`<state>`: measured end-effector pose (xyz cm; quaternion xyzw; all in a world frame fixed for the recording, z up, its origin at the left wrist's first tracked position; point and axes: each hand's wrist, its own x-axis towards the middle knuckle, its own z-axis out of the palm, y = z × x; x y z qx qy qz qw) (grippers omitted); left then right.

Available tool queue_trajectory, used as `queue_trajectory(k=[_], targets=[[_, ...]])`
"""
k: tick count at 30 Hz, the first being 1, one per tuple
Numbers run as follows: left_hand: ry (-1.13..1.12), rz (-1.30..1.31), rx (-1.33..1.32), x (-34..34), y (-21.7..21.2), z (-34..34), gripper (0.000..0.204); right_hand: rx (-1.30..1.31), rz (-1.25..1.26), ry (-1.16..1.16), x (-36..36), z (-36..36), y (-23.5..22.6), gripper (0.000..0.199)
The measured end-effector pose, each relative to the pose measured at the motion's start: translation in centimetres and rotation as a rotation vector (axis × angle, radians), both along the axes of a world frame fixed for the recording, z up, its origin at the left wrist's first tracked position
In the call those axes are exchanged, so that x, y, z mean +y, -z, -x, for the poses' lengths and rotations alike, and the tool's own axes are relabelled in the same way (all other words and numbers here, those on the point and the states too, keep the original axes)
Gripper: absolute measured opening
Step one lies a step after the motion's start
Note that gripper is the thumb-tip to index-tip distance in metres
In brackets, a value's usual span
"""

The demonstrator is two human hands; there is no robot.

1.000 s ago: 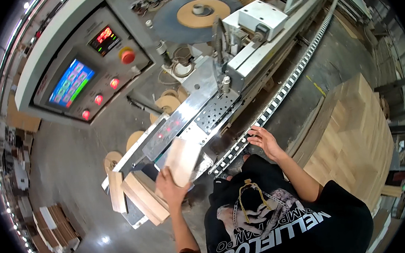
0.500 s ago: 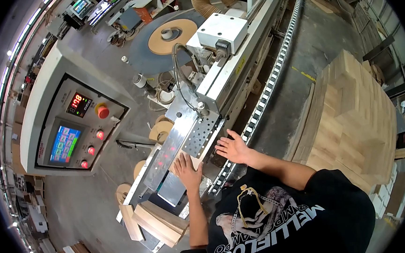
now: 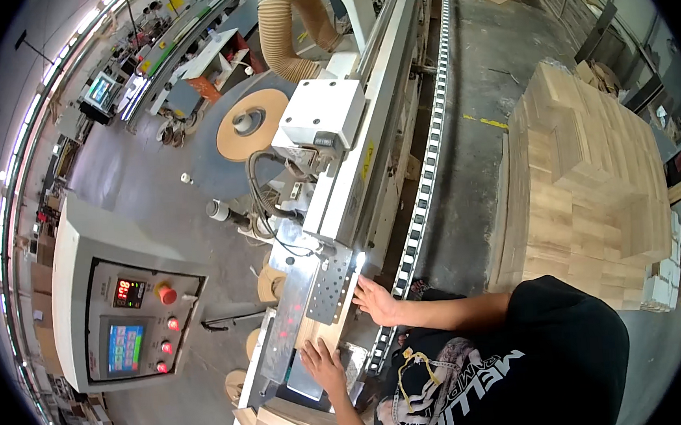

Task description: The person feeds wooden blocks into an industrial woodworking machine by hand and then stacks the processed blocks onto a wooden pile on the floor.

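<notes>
Head view: a pale, flat wooden board (image 3: 327,332) lies under the left fingers (image 3: 313,353), spread and grasping nothing; just ahead of them is a grey perforated metal plate (image 3: 331,288). The right fingers (image 3: 364,292) extend, unclenched, beside it.

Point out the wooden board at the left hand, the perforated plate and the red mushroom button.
Wooden board (image 3: 324,332): head view, on its bare pale upper face.
Perforated plate (image 3: 331,288): head view, mid-surface among the holes.
Red mushroom button (image 3: 168,295): head view, on its rounded cap.
</notes>
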<state>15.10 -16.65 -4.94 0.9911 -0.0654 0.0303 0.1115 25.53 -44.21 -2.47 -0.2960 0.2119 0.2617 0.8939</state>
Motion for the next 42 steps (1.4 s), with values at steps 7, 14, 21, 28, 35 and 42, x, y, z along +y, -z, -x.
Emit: queue_trajectory(k=[7, 14, 21, 28, 35, 42], targets=[[0.004, -0.114, -0.02, -2.3, -0.2, -0.9, 0.066, 0.016, 0.023, -0.003, -0.8, -0.4, -0.2, 0.106], [-0.032, -0.099, -0.051, -5.1, 1.1, -2.5, 0.07, -0.037, 0.033, 0.047, -2.5, -1.6, -0.1, 0.104], [-0.083, -0.018, -0.161, -7.3, 3.6, -3.8, 0.074, -0.031, 0.007, 0.161, -3.6, -3.4, 1.6, 0.107], [-0.179, 0.053, -0.044, -12.0, 4.9, -6.8, 0.057, 0.009, 0.122, 0.283, -6.8, -6.7, 1.3, 0.11], [-0.438, 0.116, -0.085, -15.5, 4.8, -9.5, 0.083, -0.153, 0.382, 0.255, -11.7, -9.0, 2.5, 0.117], [-0.365, 0.193, -0.216, -9.3, 2.4, -1.4, 0.053, -0.747, 1.41, -0.272, -16.3, -3.6, 3.9, 0.102]])
